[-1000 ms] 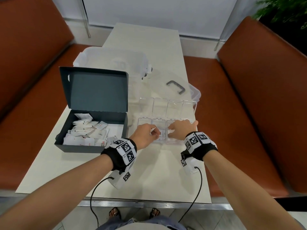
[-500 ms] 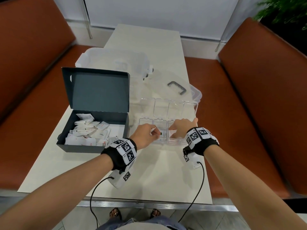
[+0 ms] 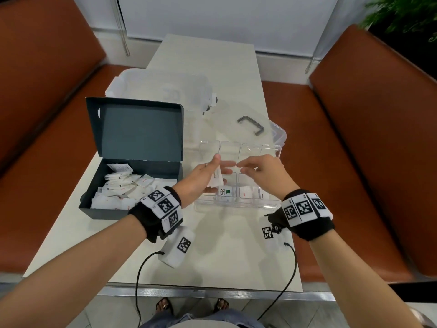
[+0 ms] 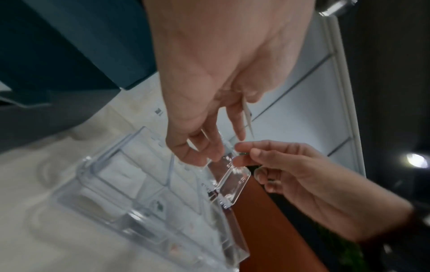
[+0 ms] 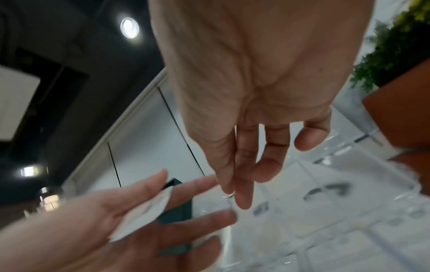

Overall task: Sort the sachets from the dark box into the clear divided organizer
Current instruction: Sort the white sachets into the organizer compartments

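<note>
The dark box [image 3: 106,213] stands open at the left of the table, with several white sachets [image 3: 118,192] inside. To its right sits the clear divided organizer [image 3: 236,205], also seen in the wrist views [image 4: 111,184] [image 5: 325,202]. Three of its front compartments each show a sachet, one printed with green [image 3: 224,194]. My left hand [image 3: 222,165] [image 4: 209,145] [image 5: 197,198] hovers over the organizer and pinches a white sachet [image 3: 216,178] [image 4: 248,116] [image 5: 146,213] between its fingers. My right hand [image 3: 246,168] [image 4: 244,154] [image 5: 242,184] faces it fingertip to fingertip, fingers relaxed and holding nothing.
A clear storage tub with a grey handle [image 3: 250,125] lies right behind the organizer, and a translucent container [image 3: 160,91] stands behind the dark box. Orange benches [image 3: 354,162] flank the table on both sides. The table's near edge [image 3: 201,288] is close to my body.
Both hands have lifted out of the organizer's front compartments and moved back over its middle. The sachets in the front row are now uncovered. The left hand still holds its sachet.
</note>
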Tool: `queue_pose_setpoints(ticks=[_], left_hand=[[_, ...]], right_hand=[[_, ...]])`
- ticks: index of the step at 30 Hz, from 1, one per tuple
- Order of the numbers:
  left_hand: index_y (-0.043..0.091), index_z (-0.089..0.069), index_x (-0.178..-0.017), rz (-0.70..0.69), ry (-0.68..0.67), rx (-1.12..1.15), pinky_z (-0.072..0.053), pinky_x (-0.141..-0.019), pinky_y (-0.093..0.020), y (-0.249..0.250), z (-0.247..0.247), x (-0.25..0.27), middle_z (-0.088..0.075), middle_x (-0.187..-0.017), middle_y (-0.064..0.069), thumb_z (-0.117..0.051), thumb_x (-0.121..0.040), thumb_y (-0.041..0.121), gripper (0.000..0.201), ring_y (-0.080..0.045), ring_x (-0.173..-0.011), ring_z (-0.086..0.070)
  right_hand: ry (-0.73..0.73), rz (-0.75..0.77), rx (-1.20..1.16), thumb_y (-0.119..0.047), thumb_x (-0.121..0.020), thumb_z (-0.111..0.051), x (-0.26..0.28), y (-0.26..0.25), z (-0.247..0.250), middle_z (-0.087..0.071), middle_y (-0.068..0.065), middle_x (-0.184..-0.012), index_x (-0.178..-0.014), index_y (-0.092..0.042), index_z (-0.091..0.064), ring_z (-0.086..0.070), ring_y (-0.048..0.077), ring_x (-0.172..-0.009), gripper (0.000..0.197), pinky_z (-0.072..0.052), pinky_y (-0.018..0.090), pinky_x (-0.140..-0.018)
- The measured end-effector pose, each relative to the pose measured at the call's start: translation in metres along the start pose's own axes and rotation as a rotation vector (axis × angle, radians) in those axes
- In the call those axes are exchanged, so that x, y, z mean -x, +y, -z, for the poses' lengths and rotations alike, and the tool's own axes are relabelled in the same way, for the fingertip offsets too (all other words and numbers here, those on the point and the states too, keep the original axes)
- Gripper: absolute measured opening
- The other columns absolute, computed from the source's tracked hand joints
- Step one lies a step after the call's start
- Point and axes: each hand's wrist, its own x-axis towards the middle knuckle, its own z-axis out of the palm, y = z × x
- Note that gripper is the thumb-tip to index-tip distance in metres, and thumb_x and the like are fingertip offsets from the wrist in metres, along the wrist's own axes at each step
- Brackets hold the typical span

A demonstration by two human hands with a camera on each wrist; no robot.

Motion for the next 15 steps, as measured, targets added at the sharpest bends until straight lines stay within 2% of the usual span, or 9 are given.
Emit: queue_pose_setpoints(ticks=[2, 4, 6, 8, 10, 12, 15], left_hand=[[0.044, -0.059, -0.126, -0.021, -0.09, 0.077, -0.043, -0.101, -0.039, 0.008, 0.0, 0.0, -0.061, -0.129, 0.009, -0.02, -0.097, 0.061, 0.051, -0.013, -0.122, -0.054], [0.05, -0.055, -0.128, -0.048, -0.167, 0.1, -0.041, -0.102, -0.04, 0.016, -0.002, 0.001, -0.057, -0.134, 0.014, -0.018, -0.095, 0.064, 0.051, -0.011, -0.127, -0.05], [0.053, -0.053, -0.128, -0.073, -0.2, 0.088, -0.041, -0.104, -0.04, 0.023, -0.006, 0.0, -0.051, -0.14, 0.016, -0.019, -0.093, 0.067, 0.051, -0.011, -0.131, -0.044], [0.052, -0.053, -0.128, -0.089, -0.21, 0.062, -0.043, -0.103, -0.039, 0.028, -0.012, 0.0, -0.052, -0.138, 0.017, -0.024, -0.093, 0.066, 0.047, -0.012, -0.128, -0.045], [0.045, -0.056, -0.128, -0.097, -0.176, 0.03, -0.048, -0.098, -0.037, 0.03, -0.018, -0.003, -0.059, -0.13, 0.013, -0.036, -0.096, 0.059, 0.04, -0.013, -0.12, -0.054], [0.032, -0.059, -0.126, -0.086, -0.098, -0.012, -0.05, -0.095, -0.035, 0.03, -0.025, -0.009, -0.062, -0.126, 0.005, -0.049, -0.097, 0.046, 0.033, -0.015, -0.113, -0.061], [0.025, -0.062, -0.121, -0.086, -0.048, -0.149, -0.05, -0.085, -0.026, 0.026, -0.036, -0.021, -0.064, -0.118, 0.003, -0.054, -0.098, 0.031, 0.025, -0.01, -0.097, -0.065]], right_hand=[[0.005, 0.023, -0.22, -0.028, -0.094, -0.058, 0.011, -0.014, 0.001, -0.073, -0.01, -0.089, -0.093, -0.029, -0.073, -0.063, 0.003, -0.076, 0.016, -0.051, 0.026, -0.078], [-0.018, -0.01, -0.446, -0.035, -0.093, -0.059, 0.02, -0.027, -0.001, -0.072, -0.012, -0.077, -0.086, -0.033, -0.071, -0.06, 0.001, -0.061, 0.014, -0.046, 0.015, -0.062], [-0.022, -0.035, -0.634, -0.027, -0.089, -0.065, 0.026, -0.031, -0.002, -0.07, -0.011, -0.071, -0.087, -0.026, -0.072, -0.058, 0.004, -0.057, 0.007, -0.044, 0.011, -0.059], [0.029, -0.04, -0.725, -0.014, -0.086, -0.07, 0.026, -0.029, 0.003, -0.068, -0.005, -0.068, -0.089, -0.014, -0.073, -0.057, 0.007, -0.055, 0.004, -0.045, 0.013, -0.058], [0.109, -0.075, -0.749, -0.011, -0.084, -0.071, 0.023, -0.018, 0.011, -0.069, 0.0, -0.07, -0.088, -0.009, -0.072, -0.06, 0.007, -0.056, 0.004, -0.047, 0.016, -0.057], [0.188, -0.154, -0.712, -0.014, -0.083, -0.071, 0.018, 0.0, 0.021, -0.072, 0.0, -0.073, -0.085, -0.012, -0.071, -0.064, 0.008, -0.059, 0.002, -0.049, 0.018, -0.058], [0.257, -0.307, -0.543, -0.014, -0.082, -0.07, 0.01, 0.039, 0.029, -0.073, 0.001, -0.078, -0.084, -0.017, -0.07, -0.068, 0.009, -0.06, 0.004, -0.051, 0.022, -0.061]])
